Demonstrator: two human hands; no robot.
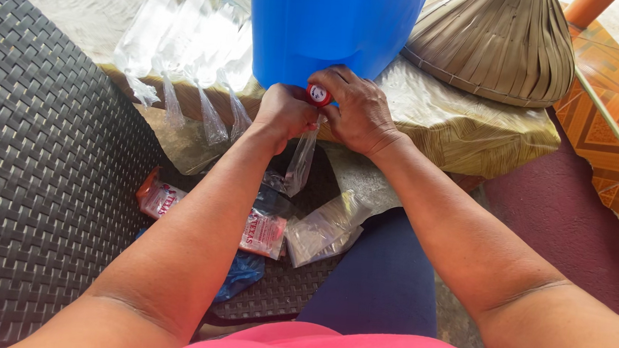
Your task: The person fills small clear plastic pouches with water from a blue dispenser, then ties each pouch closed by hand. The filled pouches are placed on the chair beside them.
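Seen from the head camera, both hands meet at the foot of a blue barrel (333, 25). The right hand (360, 112) grips its red-and-white tap (319, 94) between thumb and fingers. The left hand (285, 111), just beside it, pinches the mouth of a narrow clear plastic bag (300, 163) that hangs below the tap. Up and left of the hands lie filled clear bags (189, 41); beneath the forearms, packets of plastic bags (263, 232) rest on a woven seat (37, 179).
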